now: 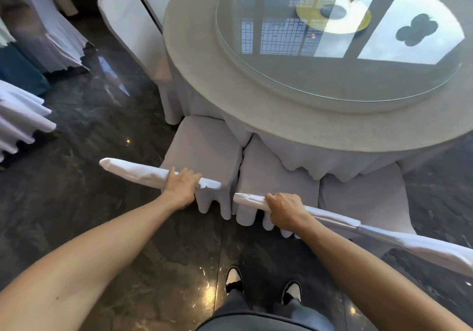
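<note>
The left hand (183,185) grips the back of the left covered chair (204,149). The right hand (284,209), fingers apparently curled, holds the right covered chair (276,174) by the tabletop (194,49).

A round table (230,80) under a pale cloth fills the upper right of the frame, bearing a glass turntable (332,80) with a yellow disc (307,11) near its middle, while a white-covered chair (128,23) stands at its upper-left edge and draped white cloth (20,118) hangs at the left edge over dark glossy floor (102,202).
</note>
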### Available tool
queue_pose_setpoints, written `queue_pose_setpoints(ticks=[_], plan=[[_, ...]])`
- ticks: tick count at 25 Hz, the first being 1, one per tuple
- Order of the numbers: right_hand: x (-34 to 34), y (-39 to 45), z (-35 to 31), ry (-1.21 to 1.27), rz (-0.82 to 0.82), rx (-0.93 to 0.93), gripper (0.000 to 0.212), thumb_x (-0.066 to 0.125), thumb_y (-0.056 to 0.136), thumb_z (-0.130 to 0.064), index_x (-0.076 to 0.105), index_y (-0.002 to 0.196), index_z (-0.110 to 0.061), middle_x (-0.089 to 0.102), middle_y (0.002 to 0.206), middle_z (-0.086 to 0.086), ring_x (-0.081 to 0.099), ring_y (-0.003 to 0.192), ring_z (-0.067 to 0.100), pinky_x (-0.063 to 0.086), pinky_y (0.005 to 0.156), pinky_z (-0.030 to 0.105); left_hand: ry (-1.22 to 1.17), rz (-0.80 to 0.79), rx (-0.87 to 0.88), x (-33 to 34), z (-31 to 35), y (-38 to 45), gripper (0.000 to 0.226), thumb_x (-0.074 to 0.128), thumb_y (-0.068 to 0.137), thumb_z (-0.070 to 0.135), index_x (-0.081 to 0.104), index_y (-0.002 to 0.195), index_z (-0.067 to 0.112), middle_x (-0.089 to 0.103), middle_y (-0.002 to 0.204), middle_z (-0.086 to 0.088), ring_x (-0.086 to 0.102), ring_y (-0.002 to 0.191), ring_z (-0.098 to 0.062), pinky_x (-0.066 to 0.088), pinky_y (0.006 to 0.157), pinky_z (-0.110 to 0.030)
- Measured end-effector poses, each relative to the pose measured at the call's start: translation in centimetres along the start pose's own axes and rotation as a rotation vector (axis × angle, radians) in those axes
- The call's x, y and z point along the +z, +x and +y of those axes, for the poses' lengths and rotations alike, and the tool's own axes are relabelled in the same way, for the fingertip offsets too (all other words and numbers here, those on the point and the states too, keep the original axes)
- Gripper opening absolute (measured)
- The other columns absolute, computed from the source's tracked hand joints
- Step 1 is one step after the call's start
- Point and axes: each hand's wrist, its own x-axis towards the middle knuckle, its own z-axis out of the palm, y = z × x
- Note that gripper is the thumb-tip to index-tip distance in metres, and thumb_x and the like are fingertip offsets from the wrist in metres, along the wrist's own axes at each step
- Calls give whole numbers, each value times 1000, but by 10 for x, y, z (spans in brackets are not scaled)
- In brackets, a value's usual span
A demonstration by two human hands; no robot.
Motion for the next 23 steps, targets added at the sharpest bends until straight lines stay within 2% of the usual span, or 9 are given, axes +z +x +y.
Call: queue_pose_setpoints(ticks=[1, 3, 5, 7, 12, 16, 23], plan=[[1, 1, 1, -6, -5, 16, 27, 56, 84, -17, 56, 110, -19, 66, 100, 4, 63, 88, 26, 42, 67, 35, 25, 11, -18, 4, -5, 4, 53, 60, 81, 14, 49, 132, 27, 55, 130, 1, 44, 129, -21, 22, 111, -50], [1, 1, 2, -15, -6, 28, 27, 56, 82, -16, 58, 108, -20, 67, 98, 4, 64, 87, 27, 40, 66, 34, 62, 53, -39, 6, -9, 11, 35, 59, 84, 17, 57, 118, 26, 63, 116, 2, 55, 115, -21, 36, 103, -44], [0, 2, 2, -9, -1, 24, 26, 55, 81, -16, 61, 106, -21, 67, 95, 4, 64, 83, 26, 39, 65, 33, 92, 59, -40, -1, -7, 14, 18, 58, 88, 21, 64, 104, 24, 69, 102, 0, 65, 98, -21, 48, 82, -34], [-1, 2, 2, -16, 1, 13, 25, 55, 80, -16, 61, 103, -22, 67, 92, 4, 63, 80, 26, 39, 64, 33, 134, 51, -21, -9, -4, 14, 13, 59, 89, 21, 66, 99, 24, 70, 97, -1, 68, 91, -21, 47, 70, -30], [-4, 0, 11, -27, -18, 23, 24, 60, 76, -16, 61, 99, -21, 60, 83, 0, 52, 69, 21, 39, 64, 31, 166, 35, 64, -22, 3, 6, 12, 61, 82, 13, 66, 90, 20, 70, 91, -1, 68, 85, -23, 42, 64, -30], [-4, 0, 17, -36, -16, 19, 23, 59, 76, -15, 61, 98, -22, 62, 85, 0, 52, 69, 21, 40, 64, 31, 110, 34, 115, -27, 23, 1, 12, 60, 77, 10, 64, 83, 20, 71, 88, -3, 68, 84, -25, 38, 62, -29], [-2, -1, 19, -43, 7, 10, 21, 55, 78, -15, 59, 98, -23, 61, 82, 0, 52, 68, 22, 41, 64, 32, 49, 73, 102, -17, 30, -2, 12, 59, 76, 11, 65, 84, 19, 70, 86, -3, 67, 81, -25, 40, 62, -28]])
